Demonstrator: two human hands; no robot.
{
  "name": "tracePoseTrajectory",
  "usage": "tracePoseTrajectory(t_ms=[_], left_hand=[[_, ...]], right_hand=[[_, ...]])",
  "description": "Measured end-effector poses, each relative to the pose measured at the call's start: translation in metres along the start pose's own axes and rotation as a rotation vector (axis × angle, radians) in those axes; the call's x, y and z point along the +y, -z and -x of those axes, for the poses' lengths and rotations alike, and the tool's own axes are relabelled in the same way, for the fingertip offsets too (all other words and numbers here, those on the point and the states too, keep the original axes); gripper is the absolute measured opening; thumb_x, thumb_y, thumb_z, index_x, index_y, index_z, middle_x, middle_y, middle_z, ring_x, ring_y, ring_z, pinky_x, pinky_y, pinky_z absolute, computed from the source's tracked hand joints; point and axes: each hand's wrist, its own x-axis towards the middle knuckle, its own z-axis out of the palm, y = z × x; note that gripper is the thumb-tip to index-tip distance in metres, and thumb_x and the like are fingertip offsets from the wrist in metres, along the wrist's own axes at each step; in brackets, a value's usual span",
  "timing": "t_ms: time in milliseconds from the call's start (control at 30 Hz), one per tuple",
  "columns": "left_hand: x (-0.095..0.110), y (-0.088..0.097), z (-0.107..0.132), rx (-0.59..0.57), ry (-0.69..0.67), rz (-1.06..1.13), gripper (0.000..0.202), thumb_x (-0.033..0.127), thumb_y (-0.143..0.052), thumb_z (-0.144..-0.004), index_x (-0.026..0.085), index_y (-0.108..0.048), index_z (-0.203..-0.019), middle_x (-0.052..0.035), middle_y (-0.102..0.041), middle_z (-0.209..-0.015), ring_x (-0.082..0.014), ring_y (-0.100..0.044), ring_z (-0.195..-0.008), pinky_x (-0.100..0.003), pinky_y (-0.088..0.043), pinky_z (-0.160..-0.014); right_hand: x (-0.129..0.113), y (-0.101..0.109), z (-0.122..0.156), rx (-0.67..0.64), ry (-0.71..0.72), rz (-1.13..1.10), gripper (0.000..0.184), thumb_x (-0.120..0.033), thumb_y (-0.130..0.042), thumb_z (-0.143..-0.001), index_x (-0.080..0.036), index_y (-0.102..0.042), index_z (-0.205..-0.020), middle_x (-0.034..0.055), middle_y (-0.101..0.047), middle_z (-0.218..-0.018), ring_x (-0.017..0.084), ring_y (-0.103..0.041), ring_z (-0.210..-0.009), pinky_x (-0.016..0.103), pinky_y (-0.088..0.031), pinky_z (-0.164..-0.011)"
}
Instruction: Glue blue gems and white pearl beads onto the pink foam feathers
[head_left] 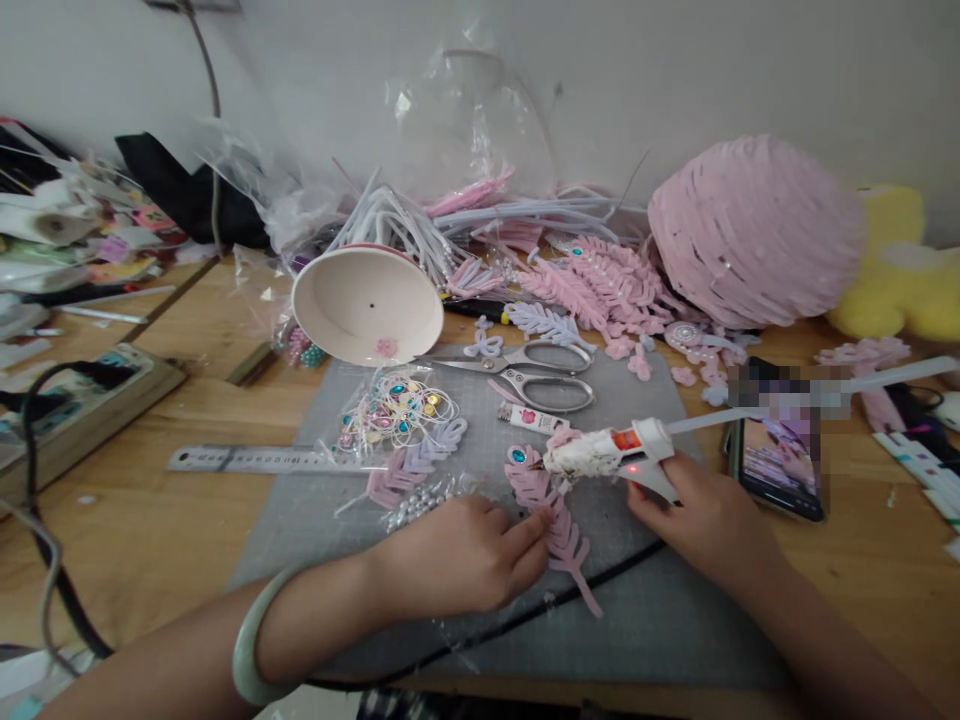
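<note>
A white hot glue gun [600,450] is gripped in my right hand [705,515], its red light lit and a long glue stick [712,418] running out of its back. Its nozzle end hangs over a pink pipe-cleaner feather [566,545] with a blue gem at the top. Fingers curled, my left hand [480,550] has its fingertips at the feather's middle; whether they pinch the feather or something small on it is hidden. Beside that hand lie white beads [420,503] in clear plastic and a pink and lilac feather [420,465].
On the grey cutting mat [300,560] are scissors [536,372], a lighter [532,417], a bag of gem charms [397,415] and a steel ruler [277,460]. Behind stand a cream bowl [352,300] and a pink wrapped ball [757,230]. A phone [780,450] lies right; a black cord [615,570] crosses the mat.
</note>
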Motion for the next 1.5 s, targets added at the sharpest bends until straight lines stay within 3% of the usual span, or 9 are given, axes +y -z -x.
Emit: tracePoseTrajectory(t_ms=[300, 633, 767, 900, 1000, 1100, 1167, 1300, 1500], left_hand=[[-0.001, 0.000, -0.001, -0.007, -0.001, 0.000, 0.026, 0.011, -0.036, -0.091, 0.010, -0.058, -0.104, -0.0140, -0.061, -0.119, -0.0157, -0.058, -0.056, -0.032, -0.041, -0.041], [0.001, -0.001, 0.000, -0.008, 0.023, 0.021, 0.021, 0.014, -0.041, -0.091, 0.010, -0.056, -0.106, -0.0114, -0.061, -0.119, -0.0165, -0.060, -0.060, -0.032, -0.042, -0.043], [-0.002, 0.000, -0.001, -0.028, 0.067, 0.124, 0.018, 0.014, -0.041, -0.091, 0.013, -0.056, -0.102, -0.0091, -0.060, -0.122, -0.0166, -0.063, -0.066, -0.031, -0.045, -0.049], [-0.007, 0.004, -0.002, -0.002, 0.159, 0.322, 0.016, 0.016, -0.041, -0.091, 0.015, -0.057, -0.094, -0.0071, -0.059, -0.120, -0.0151, -0.061, -0.069, -0.028, -0.046, -0.058], [-0.009, 0.006, -0.003, 0.129, 0.359, 0.607, 0.015, 0.020, -0.044, -0.091, 0.017, -0.058, -0.091, -0.0062, -0.060, -0.106, -0.0151, -0.060, -0.081, -0.024, -0.046, -0.067], [-0.010, 0.006, -0.005, 0.268, 0.614, 0.910, 0.011, 0.021, -0.050, -0.089, 0.017, -0.060, -0.085, -0.0022, -0.059, -0.087, -0.0133, -0.057, -0.080, -0.022, -0.043, -0.069], [-0.011, 0.005, -0.006, 0.317, 0.736, 1.035, 0.012, 0.023, -0.053, -0.088, 0.017, -0.060, -0.080, 0.0000, -0.057, -0.078, -0.0123, -0.054, -0.073, -0.021, -0.041, -0.065], [-0.012, 0.003, -0.008, 0.373, 0.837, 1.213, 0.018, 0.029, -0.053, -0.086, 0.016, -0.060, -0.076, 0.0006, -0.057, -0.073, -0.0126, -0.052, -0.070, -0.022, -0.040, -0.063], [-0.012, 0.002, -0.009, 0.409, 0.827, 1.286, 0.019, 0.029, -0.051, -0.085, 0.015, -0.060, -0.076, 0.0005, -0.060, -0.074, -0.0129, -0.054, -0.072, -0.022, -0.042, -0.066]], right_hand=[[0.000, 0.004, 0.000, -0.003, 0.005, -0.007, 0.016, -0.024, -0.041, -0.082, -0.019, -0.055, -0.076, 0.0017, -0.059, -0.054, 0.017, -0.057, -0.045, 0.026, -0.038, -0.045], [0.011, 0.008, -0.019, -0.232, -0.492, -0.329, 0.023, -0.043, -0.052, -0.075, -0.021, -0.056, -0.076, -0.0009, -0.060, -0.057, 0.016, -0.055, -0.049, 0.025, -0.038, -0.047], [0.018, 0.002, -0.046, -0.390, -0.613, -0.225, 0.033, -0.048, -0.043, -0.082, -0.018, -0.058, -0.080, 0.0035, -0.063, -0.063, 0.021, -0.061, -0.060, 0.028, -0.040, -0.052], [0.015, -0.007, -0.063, -0.490, -0.536, 0.111, 0.046, -0.055, -0.040, -0.084, -0.015, -0.061, -0.085, 0.0133, -0.066, -0.070, 0.030, -0.065, -0.067, 0.034, -0.041, -0.054], [0.008, -0.006, -0.061, -0.398, -0.452, 0.216, 0.050, -0.057, -0.043, -0.084, -0.012, -0.063, -0.094, 0.0147, -0.066, -0.073, 0.031, -0.064, -0.067, 0.035, -0.042, -0.051], [-0.006, 0.006, -0.052, -0.083, -0.204, 0.077, 0.035, -0.043, -0.050, -0.087, -0.012, -0.064, -0.096, 0.0134, -0.067, -0.088, 0.026, -0.064, -0.079, 0.035, -0.047, -0.062], [-0.020, 0.015, -0.047, 0.040, 0.043, -0.162, 0.021, -0.030, -0.051, -0.089, -0.015, -0.066, -0.094, 0.0088, -0.066, -0.088, 0.019, -0.063, -0.081, 0.030, -0.048, -0.070], [-0.045, 0.023, -0.043, 0.057, 0.296, -0.369, 0.015, -0.022, -0.053, -0.088, -0.017, -0.067, -0.092, 0.0038, -0.065, -0.080, 0.013, -0.060, -0.071, 0.026, -0.047, -0.064], [-0.054, 0.013, -0.043, 0.006, 0.326, -0.363, 0.031, -0.020, -0.039, -0.094, -0.017, -0.069, -0.087, 0.0048, -0.067, -0.078, 0.013, -0.061, -0.068, 0.026, -0.047, -0.062]])
